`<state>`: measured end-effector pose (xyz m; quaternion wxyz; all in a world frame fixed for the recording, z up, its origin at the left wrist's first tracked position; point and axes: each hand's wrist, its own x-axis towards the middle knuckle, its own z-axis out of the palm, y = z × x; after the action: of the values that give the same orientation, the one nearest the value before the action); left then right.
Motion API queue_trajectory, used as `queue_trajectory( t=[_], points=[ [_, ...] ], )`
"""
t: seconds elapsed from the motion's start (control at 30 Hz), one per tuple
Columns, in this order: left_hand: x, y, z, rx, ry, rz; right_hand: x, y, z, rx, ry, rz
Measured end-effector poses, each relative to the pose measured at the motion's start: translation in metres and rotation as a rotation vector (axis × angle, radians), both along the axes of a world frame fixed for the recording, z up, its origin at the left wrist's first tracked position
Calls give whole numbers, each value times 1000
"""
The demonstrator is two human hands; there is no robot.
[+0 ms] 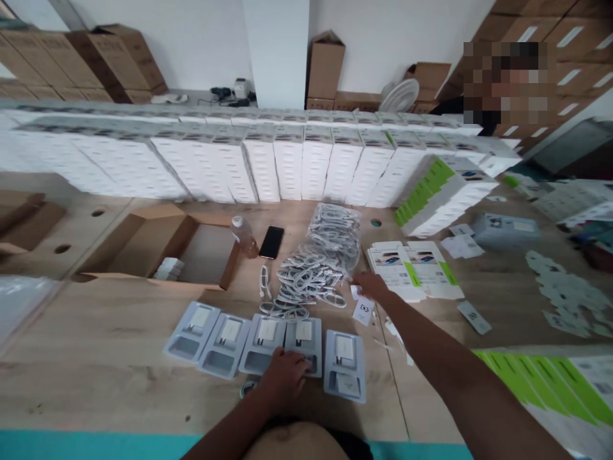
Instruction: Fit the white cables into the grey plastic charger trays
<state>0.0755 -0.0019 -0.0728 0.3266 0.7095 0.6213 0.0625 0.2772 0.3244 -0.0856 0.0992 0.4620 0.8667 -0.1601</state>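
On a wooden table (pixel 119 345), the left hand (pixel 286 375) bends over a gray tray (pixel 316 331), the right hand (pixel 371 285) beside a card (pixel 364 311). Can't tell either grip. Soft pushes seem best.

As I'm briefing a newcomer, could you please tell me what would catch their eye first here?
Probably the long wall of stacked white boxes along the back of the table. Next, the heap of coiled cables in the middle. In front of it, five grey trays lie in a row, the left hand at one.
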Motion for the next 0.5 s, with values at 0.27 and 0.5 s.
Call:
queue_trajectory(
  t=[0.27, 0.5],
  points=[
    [-5, 6, 26, 129, -305, 393, 16, -8, 40, 71, 179, -38],
    [3, 30, 63, -495, -1322, 763, -12, -192, 91, 125, 967, 166]
  ],
)
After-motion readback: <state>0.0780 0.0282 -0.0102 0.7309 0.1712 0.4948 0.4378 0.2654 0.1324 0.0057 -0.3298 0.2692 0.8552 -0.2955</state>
